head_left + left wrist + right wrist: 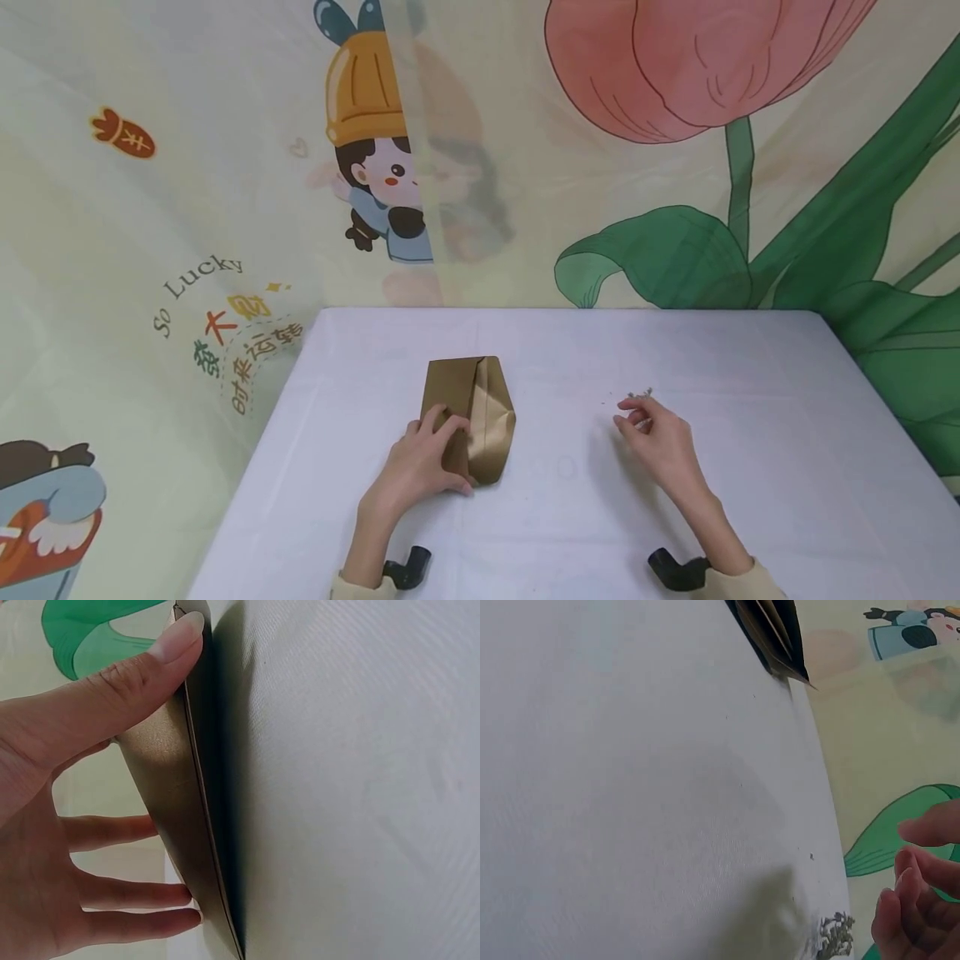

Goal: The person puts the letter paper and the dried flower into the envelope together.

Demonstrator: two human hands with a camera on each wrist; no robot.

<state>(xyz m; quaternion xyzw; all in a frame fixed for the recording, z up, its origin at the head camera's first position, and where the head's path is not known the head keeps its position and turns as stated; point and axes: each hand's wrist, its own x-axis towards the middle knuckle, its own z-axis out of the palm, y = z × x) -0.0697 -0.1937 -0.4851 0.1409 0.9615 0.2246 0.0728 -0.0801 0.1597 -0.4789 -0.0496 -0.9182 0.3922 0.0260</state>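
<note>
My left hand (420, 467) holds a gold paper envelope (491, 417) on the white table. The thumb (176, 641) lies at its near edge, while the other fingers are spread over its face. A folded flap faces right, and the right wrist view shows a gap between the envelope's layers (776, 634). To the right, my right hand (663, 442) hovers with loosely bent fingers and a gap between thumb and index finger; nothing shows between them. Just beyond its fingertips lies a small heap of grey-green dried bits (834, 935).
A white cloth covers the table (555, 533). A few loose specks (812, 856) lie near the heap. Behind the table hangs a printed backdrop (502, 167) with a pink flower and cartoon figures. Black curved pieces (408, 568) are worn at both wrists.
</note>
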